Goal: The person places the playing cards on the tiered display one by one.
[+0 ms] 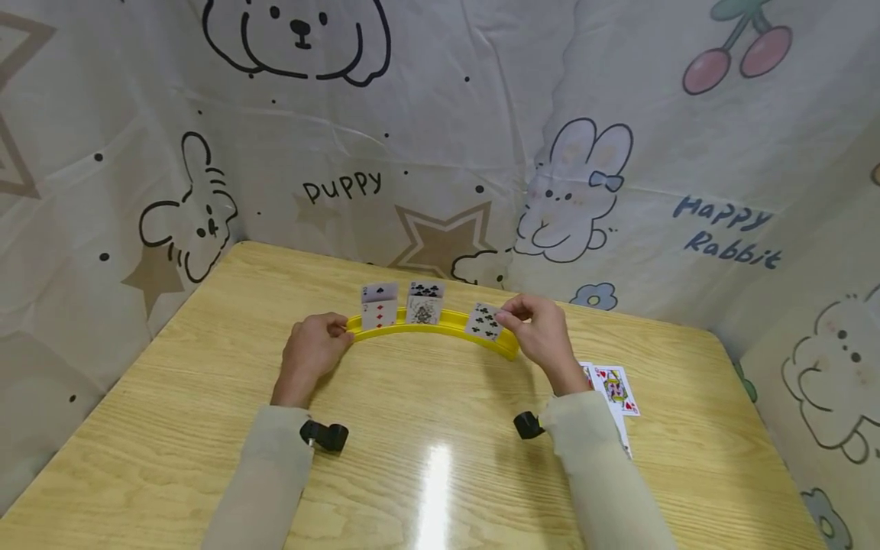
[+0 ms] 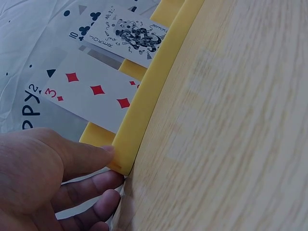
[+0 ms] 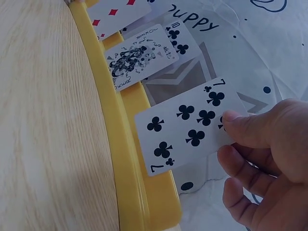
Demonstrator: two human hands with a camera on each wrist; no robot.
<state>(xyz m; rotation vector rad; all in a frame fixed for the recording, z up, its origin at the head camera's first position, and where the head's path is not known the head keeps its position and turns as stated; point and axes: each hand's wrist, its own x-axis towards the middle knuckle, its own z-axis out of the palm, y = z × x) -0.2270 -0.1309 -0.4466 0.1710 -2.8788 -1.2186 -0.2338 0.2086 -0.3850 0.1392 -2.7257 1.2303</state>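
Note:
A curved yellow card holder [image 1: 450, 327] stands on the table. My left hand [image 1: 316, 347] pinches its left end between thumb and fingers, as the left wrist view shows. My right hand [image 1: 539, 328] pinches the seven of clubs [image 3: 185, 127] by its side edge; the card's lower edge overlaps the holder's right part. At the holder's left stands the three of diamonds [image 2: 94, 89], with a two of spades [image 1: 380, 292] behind it. Toward the middle a joker [image 2: 127, 36] stands in front of the ten of clubs [image 3: 185, 45].
Loose cards lie on the wooden table [image 1: 412, 412] at the right, partly under my right forearm, a queen of hearts [image 1: 616, 388] among them. A printed cloth [image 1: 440, 137] hangs behind the table and along its sides.

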